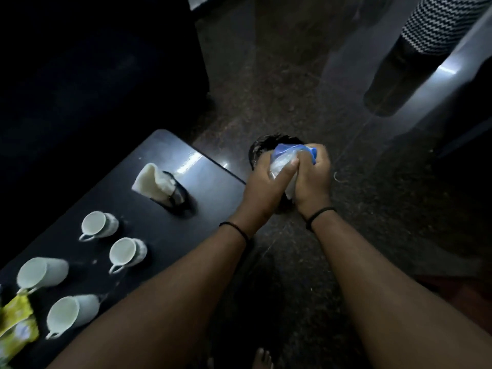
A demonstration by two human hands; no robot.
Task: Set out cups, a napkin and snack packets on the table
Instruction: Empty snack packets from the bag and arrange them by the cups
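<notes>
Left hand: the left hand [266, 179] is stretched out past the corner of the table, over the floor. Its fingers curl around the left side of a blue and white packet [286, 159], and its thumb lies across the front of it.
Right hand: the right hand [312, 179] is just beside the left one, touching it. Its fingers wrap around the right side of the same packet.
Arms: both arms reach forward and come close together at the hands. Each wrist has a thin black band.
Packet: it is squeezed between the two hands, above a dark round bin [262, 149] on the floor.
Table: the dark table [149, 230] is to the left of the hands.
Cups: four white cups [127, 254] stand on the table, in two rows.
Napkin: a white napkin [154, 182] sticks up from a dark holder near the far corner of the table.
Yellow packet: a yellow packet [17, 323] lies at the left edge, near the closest cups.
</notes>
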